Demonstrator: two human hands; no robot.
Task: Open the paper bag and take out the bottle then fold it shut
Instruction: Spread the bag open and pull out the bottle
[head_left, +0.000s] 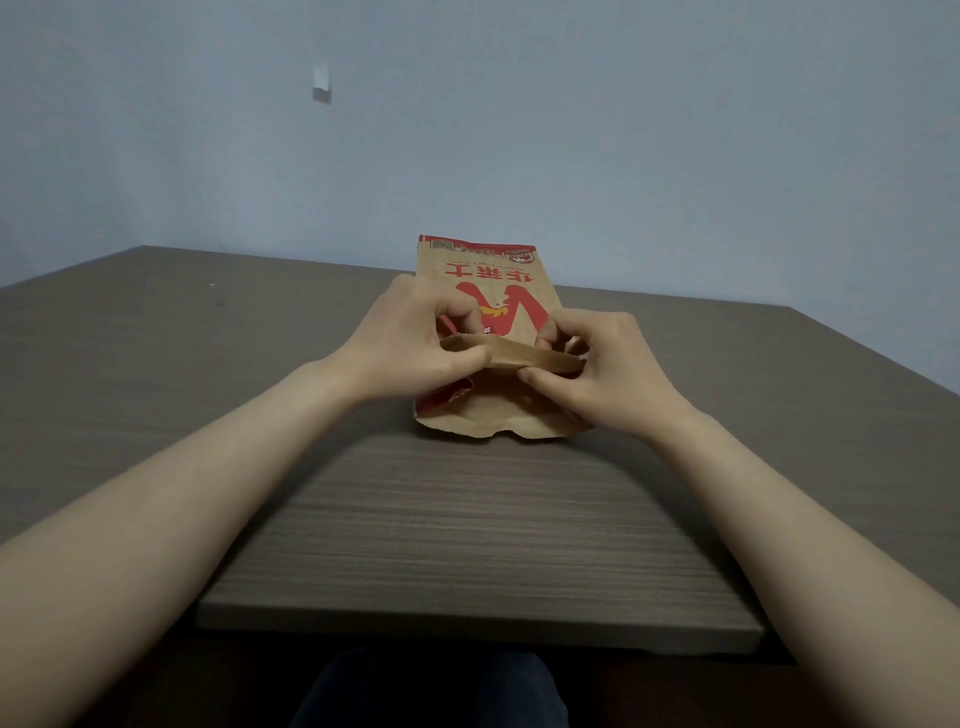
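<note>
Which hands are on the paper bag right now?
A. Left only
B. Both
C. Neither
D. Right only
B: the left hand and right hand both pinch the folded flap at the near end of the bag, which lies on the table.

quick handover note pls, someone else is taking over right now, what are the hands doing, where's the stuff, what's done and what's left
Left hand: pinching the left part of the paper bag's folded flap.
Right hand: pinching the right part of the same flap.
Paper bag: lying flat on the wooden table, printed side up, open end toward the person, flap lifted off the bag.
Bottle: not in view; whether it is inside the bag cannot be told.
Done: both hands have hold of the flap; whether this is the opening or the closing fold cannot be told from this view.
Left: if opening, unfold, take out the bottle, then fold the bag shut.
</note>
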